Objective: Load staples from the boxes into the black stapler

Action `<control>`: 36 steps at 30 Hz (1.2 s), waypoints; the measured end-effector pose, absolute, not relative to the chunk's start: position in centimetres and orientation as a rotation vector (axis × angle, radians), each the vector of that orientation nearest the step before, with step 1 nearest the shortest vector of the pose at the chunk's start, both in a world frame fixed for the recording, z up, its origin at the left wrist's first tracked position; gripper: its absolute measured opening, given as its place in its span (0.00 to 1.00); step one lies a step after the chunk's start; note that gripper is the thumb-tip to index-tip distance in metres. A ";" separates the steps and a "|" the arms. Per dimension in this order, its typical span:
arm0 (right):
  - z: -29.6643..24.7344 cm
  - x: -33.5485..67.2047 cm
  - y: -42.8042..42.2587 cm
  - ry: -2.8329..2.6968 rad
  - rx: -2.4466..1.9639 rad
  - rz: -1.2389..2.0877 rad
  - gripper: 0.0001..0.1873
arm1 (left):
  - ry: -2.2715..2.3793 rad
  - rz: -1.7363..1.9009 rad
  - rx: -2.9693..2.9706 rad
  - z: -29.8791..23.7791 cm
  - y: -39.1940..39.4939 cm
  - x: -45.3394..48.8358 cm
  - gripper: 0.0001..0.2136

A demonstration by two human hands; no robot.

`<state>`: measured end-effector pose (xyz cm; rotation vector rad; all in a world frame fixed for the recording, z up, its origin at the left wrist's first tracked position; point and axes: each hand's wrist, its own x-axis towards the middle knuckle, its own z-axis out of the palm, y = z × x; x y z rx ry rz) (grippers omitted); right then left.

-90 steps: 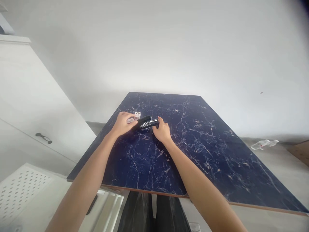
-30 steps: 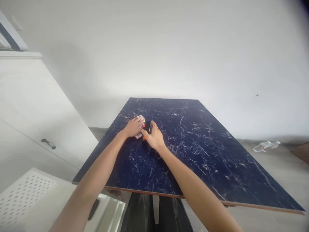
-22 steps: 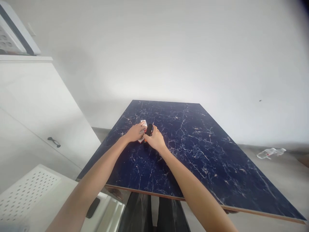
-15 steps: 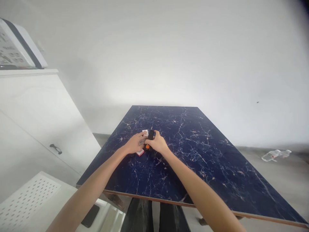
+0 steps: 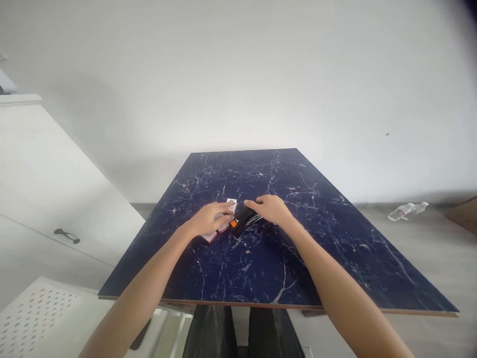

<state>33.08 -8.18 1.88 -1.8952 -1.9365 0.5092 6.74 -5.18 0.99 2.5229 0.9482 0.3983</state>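
My left hand (image 5: 211, 219) is curled over several small white-and-red boxes near the middle of the table, with thumb and forefinger apart around them. One white box (image 5: 231, 204) shows at its fingertips, and a red-edged box (image 5: 209, 237) sticks out below the palm. Just to the right lies a black stapler (image 5: 244, 220) with an orange piece at its near end, slanting up to the right. My right hand (image 5: 273, 209) is closed over the stapler's far end, its thumb hidden or hard to make out. The left thumb is close to the orange end.
The dark blue marble-patterned table (image 5: 246, 278) stands against a white wall. A white cabinet (image 5: 48, 189) is at the left, above a white perforated seat or panel (image 5: 33, 318). Clear plastic bottles (image 5: 408, 211) lie on the floor at right.
The stapler has turned from upright in view to slanting rightward, and my right hand has moved right with it. My left hand stays over the boxes. The view has shifted.
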 end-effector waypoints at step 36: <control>0.9 38.3 -8.4 -2.030 -1.327 0.811 0.19 | 1.124 0.115 2.384 6.2 -8.0 4.8 0.12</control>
